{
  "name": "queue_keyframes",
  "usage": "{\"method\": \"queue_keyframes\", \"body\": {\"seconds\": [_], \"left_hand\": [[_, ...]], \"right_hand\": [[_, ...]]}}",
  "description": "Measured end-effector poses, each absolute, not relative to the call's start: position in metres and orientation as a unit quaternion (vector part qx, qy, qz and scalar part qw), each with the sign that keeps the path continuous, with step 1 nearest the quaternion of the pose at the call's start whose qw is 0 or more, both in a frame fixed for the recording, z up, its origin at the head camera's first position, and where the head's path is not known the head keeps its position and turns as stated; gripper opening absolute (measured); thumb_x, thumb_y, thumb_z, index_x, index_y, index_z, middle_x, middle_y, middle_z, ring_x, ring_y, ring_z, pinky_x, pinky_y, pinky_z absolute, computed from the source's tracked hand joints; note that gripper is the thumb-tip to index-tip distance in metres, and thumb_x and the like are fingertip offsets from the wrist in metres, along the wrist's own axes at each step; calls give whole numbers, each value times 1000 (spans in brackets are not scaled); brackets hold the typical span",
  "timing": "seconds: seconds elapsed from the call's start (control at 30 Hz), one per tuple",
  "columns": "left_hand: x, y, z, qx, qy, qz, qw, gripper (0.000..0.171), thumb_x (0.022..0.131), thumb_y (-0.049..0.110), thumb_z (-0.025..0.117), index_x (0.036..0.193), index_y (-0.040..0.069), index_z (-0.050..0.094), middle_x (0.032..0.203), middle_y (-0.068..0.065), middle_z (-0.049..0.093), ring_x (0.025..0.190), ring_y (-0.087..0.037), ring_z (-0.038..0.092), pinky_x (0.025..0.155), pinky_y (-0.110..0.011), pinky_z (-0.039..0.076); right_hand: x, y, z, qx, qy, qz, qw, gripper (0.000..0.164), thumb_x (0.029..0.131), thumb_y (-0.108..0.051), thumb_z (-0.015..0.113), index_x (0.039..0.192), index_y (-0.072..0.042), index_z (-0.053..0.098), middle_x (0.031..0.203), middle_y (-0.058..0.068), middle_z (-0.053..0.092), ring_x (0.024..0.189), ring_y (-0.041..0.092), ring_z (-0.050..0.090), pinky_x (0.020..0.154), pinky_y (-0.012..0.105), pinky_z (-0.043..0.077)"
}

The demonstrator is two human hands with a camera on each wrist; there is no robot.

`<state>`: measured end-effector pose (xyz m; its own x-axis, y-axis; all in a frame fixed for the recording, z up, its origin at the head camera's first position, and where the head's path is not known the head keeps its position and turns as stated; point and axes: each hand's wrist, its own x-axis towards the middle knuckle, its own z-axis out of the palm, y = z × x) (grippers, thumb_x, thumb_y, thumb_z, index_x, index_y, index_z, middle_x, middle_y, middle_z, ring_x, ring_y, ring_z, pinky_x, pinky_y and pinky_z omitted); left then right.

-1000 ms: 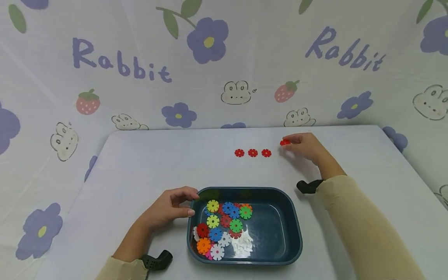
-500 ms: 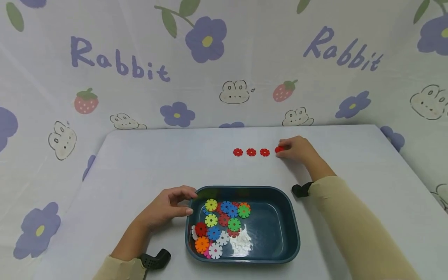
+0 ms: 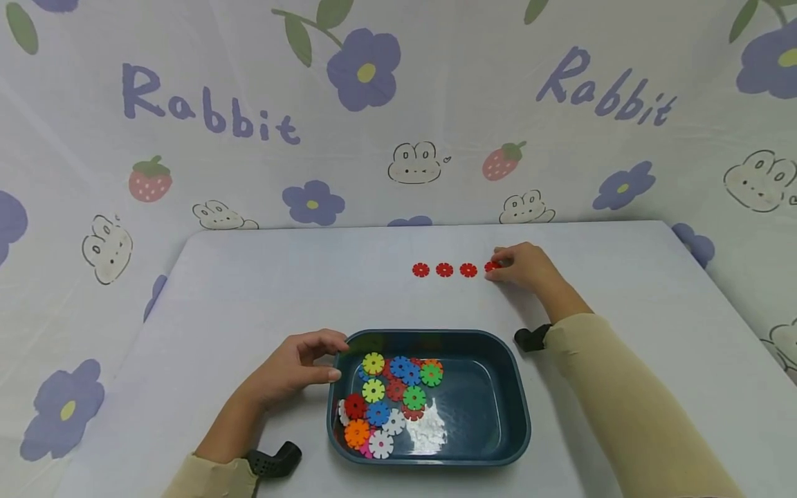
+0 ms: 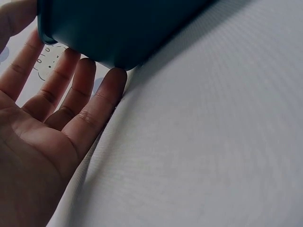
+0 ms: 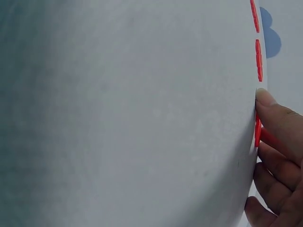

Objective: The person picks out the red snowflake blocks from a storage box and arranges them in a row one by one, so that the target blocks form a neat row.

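Observation:
My right hand (image 3: 526,266) pinches a red plastic snowflake disc (image 3: 491,265) by its edges, at the right end of a row of red discs. In the right wrist view the held disc (image 5: 257,131) lies at the table surface between thumb and fingers, partly covered. Three more red snowflake discs (image 3: 445,270) lie flat, evenly spaced, to its left. My left hand (image 3: 295,366) touches the left side of a dark teal tray (image 3: 521,394). Seen from the left wrist, its fingers reach out fairly straight against the tray's outer wall (image 4: 109,33).
Loose snowflake discs in yellow, blue, green, orange, white, red and pink (image 3: 378,413) are piled in the tray's left half. The table (image 3: 261,277) has a white cover. A patterned cloth (image 3: 249,83) hangs behind its back edge.
My right hand has come left and slightly down with the red disc, bringing it into line beside the three others. My left hand has stayed at the tray; the head view shifted slightly.

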<state>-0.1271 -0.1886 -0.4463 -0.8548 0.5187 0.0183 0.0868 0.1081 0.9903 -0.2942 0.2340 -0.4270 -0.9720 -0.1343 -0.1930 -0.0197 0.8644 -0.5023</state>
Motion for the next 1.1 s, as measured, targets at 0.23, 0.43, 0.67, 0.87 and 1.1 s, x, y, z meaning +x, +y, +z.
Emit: {"method": "queue_keyframes", "body": {"seconds": [0.23, 0.43, 0.67, 0.87, 1.1], "left_hand": [[-127, -189, -445, 208, 727, 632, 170, 35, 86, 9, 72, 117, -2, 63, 129, -17, 58, 118, -27, 56, 100, -28, 47], [-128, -191, -446, 212, 726, 632, 168, 34, 86, 9, 72, 117, -2, 63, 128, -18, 59, 119, -27, 56, 101, -29, 46], [-128, -190, -449, 210, 730, 627, 172, 33, 87, 7, 70, 117, -4, 62, 127, -19, 60, 118, -33, 55, 101, -31, 46], [-129, -189, -451, 209, 732, 625, 172, 31, 87, 7, 71, 116, -2, 63, 126, -17, 61, 119, -34, 55, 102, -31, 46], [-130, -190, -452, 215, 732, 624, 169, 32, 87, 9, 71, 117, -1, 63, 128, -17, 60, 119, -31, 55, 102, -30, 46]], "right_hand": [[-295, 234, -429, -36, 957, -264, 114, 48, 88, -29, 73, 130, -7, 63, 152, 11, 44, 145, 38, 30, 113, 55, 31], [-295, 233, -428, -37, 956, -265, 121, 49, 89, -30, 73, 132, -8, 62, 152, 11, 43, 145, 38, 30, 114, 55, 31], [-296, 235, -411, -46, 947, -281, 152, 52, 94, -37, 63, 139, -12, 55, 143, 19, 52, 132, 39, 46, 103, 56, 44], [-287, 212, -374, -107, 935, -324, 100, 46, 94, -35, 63, 133, -11, 60, 134, 15, 61, 126, 35, 55, 99, 55, 48], [-252, 156, -328, -231, 902, -357, 70, 35, 91, -28, 69, 123, -14, 68, 117, 6, 71, 108, 23, 66, 89, 43, 56]]}}
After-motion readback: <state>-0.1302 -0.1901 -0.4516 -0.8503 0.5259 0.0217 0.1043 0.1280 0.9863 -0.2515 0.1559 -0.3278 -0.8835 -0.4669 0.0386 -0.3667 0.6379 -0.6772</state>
